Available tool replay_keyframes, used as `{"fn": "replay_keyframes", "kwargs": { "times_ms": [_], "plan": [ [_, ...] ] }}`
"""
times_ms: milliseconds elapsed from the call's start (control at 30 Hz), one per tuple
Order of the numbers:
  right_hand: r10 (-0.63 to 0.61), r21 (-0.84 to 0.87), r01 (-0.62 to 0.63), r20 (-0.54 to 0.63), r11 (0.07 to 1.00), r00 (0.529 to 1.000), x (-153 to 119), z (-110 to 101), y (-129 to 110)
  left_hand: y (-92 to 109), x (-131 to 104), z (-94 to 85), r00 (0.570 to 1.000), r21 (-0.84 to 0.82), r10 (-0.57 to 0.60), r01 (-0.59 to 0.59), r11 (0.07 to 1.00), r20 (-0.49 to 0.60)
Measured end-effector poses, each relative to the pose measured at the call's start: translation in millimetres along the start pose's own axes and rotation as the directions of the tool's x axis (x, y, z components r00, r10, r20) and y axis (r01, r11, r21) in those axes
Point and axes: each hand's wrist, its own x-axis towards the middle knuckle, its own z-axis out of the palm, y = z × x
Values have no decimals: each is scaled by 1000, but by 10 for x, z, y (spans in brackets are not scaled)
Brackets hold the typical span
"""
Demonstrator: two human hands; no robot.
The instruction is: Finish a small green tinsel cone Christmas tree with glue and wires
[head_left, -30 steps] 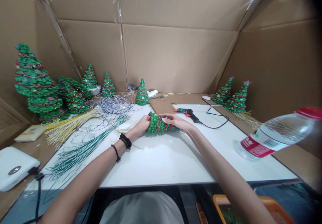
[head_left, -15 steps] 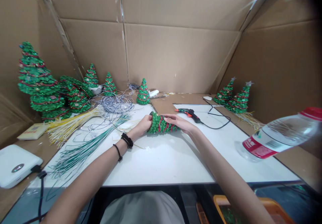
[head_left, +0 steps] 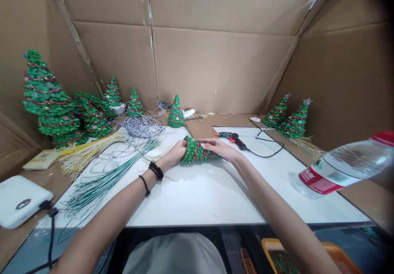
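Note:
A small green tree with a red garland lies on its side above the white board, its wide end toward the left. My left hand is closed on the rim of that wide end. Over the upper right part of the tree rests my right hand, its fingers wrapped round it. The tree's tip is hidden by my right hand. Just right of the hands lies a glue gun with a black cord.
Bundles of green and yellow wires and tangled grey wire lie left. Decorated trees stand at the left, back and right. A water bottle is at right, a white device at far left.
The view has shifted very slightly. Both hands keep their hold on the tree, with hardly any movement.

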Motion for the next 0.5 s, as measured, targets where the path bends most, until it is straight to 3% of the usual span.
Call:
{"fn": "replay_keyframes", "kwargs": {
  "times_ms": [300, 500],
  "plan": [
    [-15, -75, 12, -48, 997, 999, 15, 7, -36, 4, -13, 12, 1000, -25, -12, 11, 1000, -11],
    [2, -82, -1, 8, 997, 1000, 30, -13, -47, 24, -26, 24, 999, -45, -27, 26, 999, -19]
  ]
}}
